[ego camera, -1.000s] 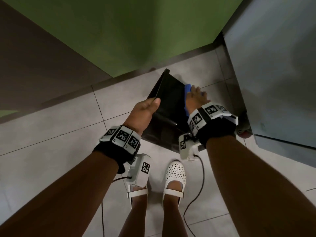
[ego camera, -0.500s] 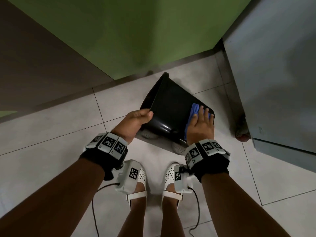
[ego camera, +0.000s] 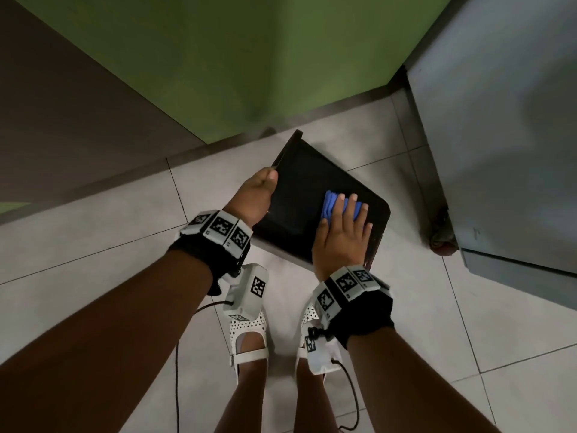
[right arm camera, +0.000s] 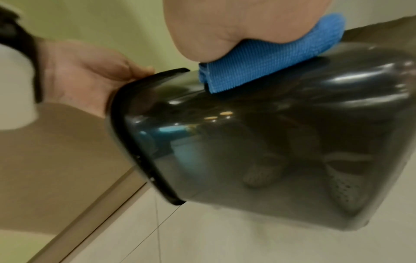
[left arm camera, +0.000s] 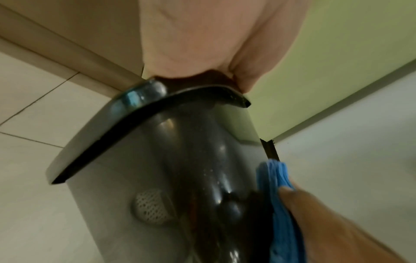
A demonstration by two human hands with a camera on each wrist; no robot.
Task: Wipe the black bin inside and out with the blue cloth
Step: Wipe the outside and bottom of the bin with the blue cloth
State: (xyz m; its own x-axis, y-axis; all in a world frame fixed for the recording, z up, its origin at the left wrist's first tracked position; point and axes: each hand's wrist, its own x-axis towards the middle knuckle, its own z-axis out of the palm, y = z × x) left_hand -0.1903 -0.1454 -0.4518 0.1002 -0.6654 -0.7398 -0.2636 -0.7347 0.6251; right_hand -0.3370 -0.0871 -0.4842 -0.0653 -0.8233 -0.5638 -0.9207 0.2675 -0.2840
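Note:
I hold the glossy black bin [ego camera: 299, 189] tipped on its side above the tiled floor. My left hand [ego camera: 256, 195] grips its rim at the open end, thumb on the outer wall. My right hand [ego camera: 340, 235] lies flat on the upper outer wall and presses the folded blue cloth [ego camera: 331, 203] against it with straight fingers. In the left wrist view the bin's rim [left arm camera: 144, 113] runs under my palm, and the cloth [left arm camera: 276, 178] shows at the right edge. The right wrist view shows the cloth [right arm camera: 258, 69] on the bin's wall [right arm camera: 247, 142] near the rim. The bin's inside is hidden.
A green wall [ego camera: 249, 57] stands behind the bin, with a dark panel [ego camera: 78, 104] to its left. A grey cabinet [ego camera: 499, 135] with a small foot [ego camera: 440, 242] stands close on the right. My feet in white shoes [ego camera: 249, 332] stand below the bin on pale floor tiles [ego camera: 93, 229].
My right hand slid the cloth along the outer wall from the far end towards me. The bin turned to a flatter lie, still held at the rim by my left hand.

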